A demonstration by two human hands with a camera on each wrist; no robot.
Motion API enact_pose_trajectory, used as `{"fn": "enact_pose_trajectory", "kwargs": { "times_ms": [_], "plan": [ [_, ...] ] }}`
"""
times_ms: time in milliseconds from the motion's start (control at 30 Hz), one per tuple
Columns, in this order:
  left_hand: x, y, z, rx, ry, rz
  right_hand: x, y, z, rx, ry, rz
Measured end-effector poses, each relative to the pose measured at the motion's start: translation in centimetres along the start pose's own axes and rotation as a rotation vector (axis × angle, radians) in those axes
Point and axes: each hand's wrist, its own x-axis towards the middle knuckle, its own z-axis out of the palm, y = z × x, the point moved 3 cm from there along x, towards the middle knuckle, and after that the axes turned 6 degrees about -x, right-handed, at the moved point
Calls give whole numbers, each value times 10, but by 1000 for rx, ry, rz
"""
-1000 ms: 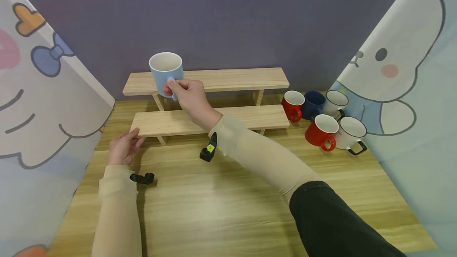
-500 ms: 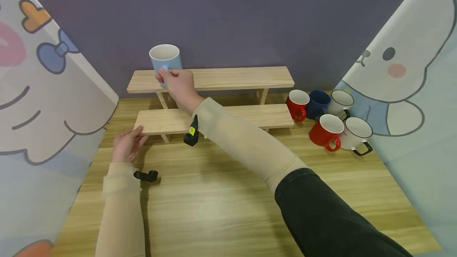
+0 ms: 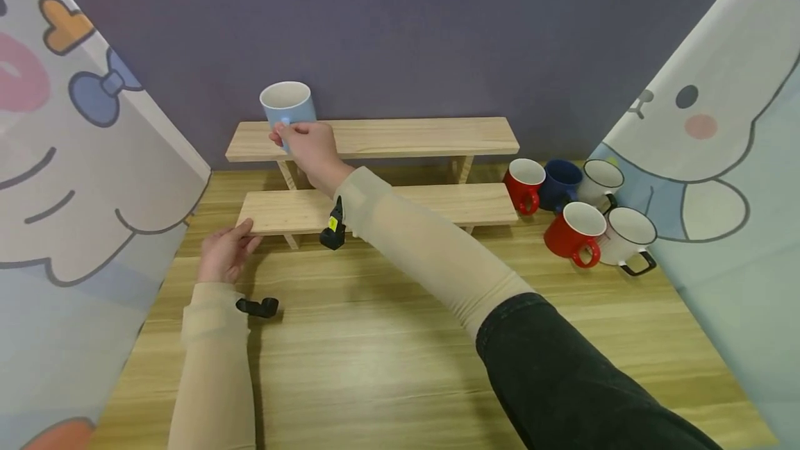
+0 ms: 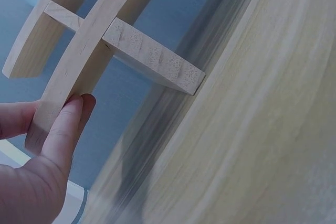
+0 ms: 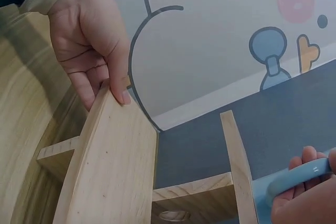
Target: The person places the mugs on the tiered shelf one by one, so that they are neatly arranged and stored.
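**Blue mug held at top shelf's left end**

The right hand (image 3: 310,146) pinches the handle of a light blue mug (image 3: 287,106), upright, mouth up, handle toward the person, at the upper shelf (image 3: 406,136)'s left end. The left hand (image 3: 226,253), fingers straight, steadies the lower shelf (image 3: 284,212)'s left front corner.

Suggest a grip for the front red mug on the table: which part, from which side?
Probably the handle, from the front. The front red mug stands upright, its handle toward the near table edge with bare table before it. A white mug crowds its right side, so a side grip on the body looks tight.
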Motion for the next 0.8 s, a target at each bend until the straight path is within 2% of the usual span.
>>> {"fn": "enact_pose_trajectory", "kwargs": {
  "times_ms": [200, 400, 667, 800],
  "plan": [
    [-1, 1, 0, 4, 28, 8, 1, -1, 0, 10, -23, 47],
    [-2, 0, 0, 15, 36, 1, -3, -2, -9, -92, 4, 51],
    [-1, -1, 3, 39, 52, 16, -11, -2, -37, -74, -34, 119],
    [-1, 0, 2, 28, 41, 13, -16, -2, -57, -40, -79, 96]
  ]
}}
